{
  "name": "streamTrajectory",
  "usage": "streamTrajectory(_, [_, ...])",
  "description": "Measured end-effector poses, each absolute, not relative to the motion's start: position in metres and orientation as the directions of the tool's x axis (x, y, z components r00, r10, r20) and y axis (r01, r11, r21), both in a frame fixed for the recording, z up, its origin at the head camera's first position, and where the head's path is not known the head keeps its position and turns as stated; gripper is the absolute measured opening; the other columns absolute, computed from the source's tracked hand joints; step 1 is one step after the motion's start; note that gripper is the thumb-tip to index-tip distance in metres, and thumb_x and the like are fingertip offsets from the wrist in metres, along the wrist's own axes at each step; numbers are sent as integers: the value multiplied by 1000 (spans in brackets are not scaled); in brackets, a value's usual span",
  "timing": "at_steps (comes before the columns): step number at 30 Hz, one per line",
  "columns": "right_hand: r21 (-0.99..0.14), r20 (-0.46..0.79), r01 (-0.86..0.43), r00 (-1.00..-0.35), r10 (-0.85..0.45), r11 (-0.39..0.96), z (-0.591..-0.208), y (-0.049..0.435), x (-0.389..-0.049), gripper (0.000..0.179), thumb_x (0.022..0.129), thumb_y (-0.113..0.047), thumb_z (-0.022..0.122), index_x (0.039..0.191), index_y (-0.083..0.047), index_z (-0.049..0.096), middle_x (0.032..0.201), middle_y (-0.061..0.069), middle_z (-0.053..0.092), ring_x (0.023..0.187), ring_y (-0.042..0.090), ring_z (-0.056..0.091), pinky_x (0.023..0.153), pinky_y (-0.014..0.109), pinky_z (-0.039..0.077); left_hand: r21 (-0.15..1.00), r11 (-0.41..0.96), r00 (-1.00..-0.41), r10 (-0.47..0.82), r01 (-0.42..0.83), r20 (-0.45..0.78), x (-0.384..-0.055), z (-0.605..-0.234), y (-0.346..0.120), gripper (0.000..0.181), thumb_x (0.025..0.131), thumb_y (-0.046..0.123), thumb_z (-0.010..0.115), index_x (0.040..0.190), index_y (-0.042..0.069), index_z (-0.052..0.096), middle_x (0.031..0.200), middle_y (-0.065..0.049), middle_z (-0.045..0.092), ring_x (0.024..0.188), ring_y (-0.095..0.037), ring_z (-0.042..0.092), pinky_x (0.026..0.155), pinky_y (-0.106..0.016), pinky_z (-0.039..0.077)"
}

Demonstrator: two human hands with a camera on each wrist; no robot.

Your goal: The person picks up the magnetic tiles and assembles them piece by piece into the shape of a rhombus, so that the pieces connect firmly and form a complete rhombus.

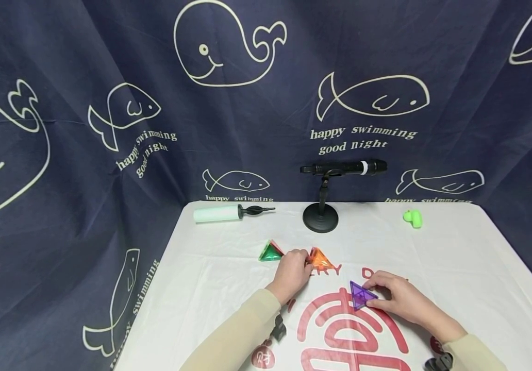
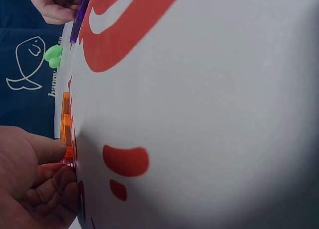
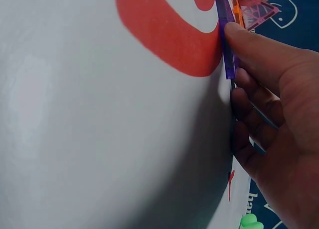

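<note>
Well, flat see-through purple triangle (image 1: 360, 296), low in the frame, right hand (image 1: 399, 297) pinching it, left hand (image 1: 292, 273) pinching shiny orange triangle (image 1: 320, 260).

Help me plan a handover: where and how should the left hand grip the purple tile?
The purple tile is probably best pinched along its straight left edge, coming from the left: that side is free, while the right hand holds it near the opposite corner.
</note>
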State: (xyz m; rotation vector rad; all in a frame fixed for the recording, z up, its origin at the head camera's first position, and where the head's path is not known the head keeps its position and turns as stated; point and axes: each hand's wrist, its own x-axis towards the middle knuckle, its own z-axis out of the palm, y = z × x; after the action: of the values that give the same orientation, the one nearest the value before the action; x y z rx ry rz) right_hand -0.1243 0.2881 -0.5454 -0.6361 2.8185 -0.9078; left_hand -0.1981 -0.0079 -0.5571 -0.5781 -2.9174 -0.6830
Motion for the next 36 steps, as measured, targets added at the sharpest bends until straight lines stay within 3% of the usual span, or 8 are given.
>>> streamTrajectory(13, [-601, -11, -291, -928, -372, 744, -544, 286, -122, 32, 84, -31, 89, 110, -23, 72, 113, -9, 67, 96, 8, 59, 91, 41, 52, 409, 832, -927, 347, 375, 144, -198, -554, -8, 14, 93, 18, 79, 88, 11, 68, 75, 4, 59, 68, -12, 55, 64, -30, 48])
streamTrajectory(24, [-636, -2, -237, -951, -309, 734, -546, 282, -126, 34, 82, -17, 90, 108, -16, 68, 99, -7, 65, 86, 12, 56, 76, 30, 51, 419, 833, -932, 339, 361, 128, -198, -555, -8, 15, 92, 18, 80, 88, 12, 68, 75, 5, 58, 67, -10, 53, 63, -28, 48])
streamTrajectory(36, [-578, 128, -247, -969, -213, 778, -551, 283, -130, 34, 81, -7, 89, 104, -14, 65, 84, -7, 58, 77, 10, 55, 68, 29, 49, 417, 833, -931, 340, 364, 134, -197, -554, -7, 14, 92, 17, 80, 88, 11, 68, 75, 4, 59, 67, -11, 54, 64, -29, 49])
